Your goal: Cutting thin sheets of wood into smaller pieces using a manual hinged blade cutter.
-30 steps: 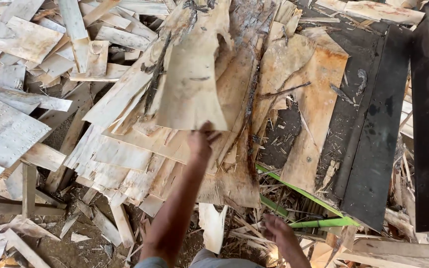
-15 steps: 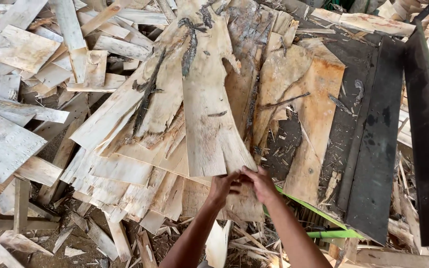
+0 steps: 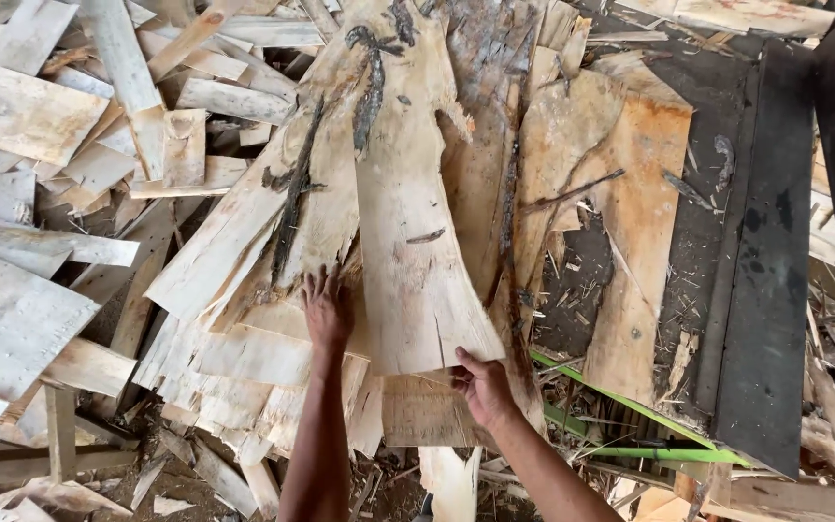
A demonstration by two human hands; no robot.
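Scrap veneer offcuts (image 3: 41,116) litter the ground all around you. Your right hand (image 3: 483,387) has its fingers pinched on the lower corner of the long veneer sheet (image 3: 408,222) lying atop the heap; your left hand (image 3: 326,309) rests flat, fingers spread, beside it. Such thin, cracked wood could split or splinter into your fingers.

The hands, together at the near edge of the long veneer sheet (image 3: 408,203) half a second ago, are now apart: the left hand (image 3: 326,309) lies flat on the pile (image 3: 244,348), and the right hand (image 3: 480,387) grips the sheet's near right corner.
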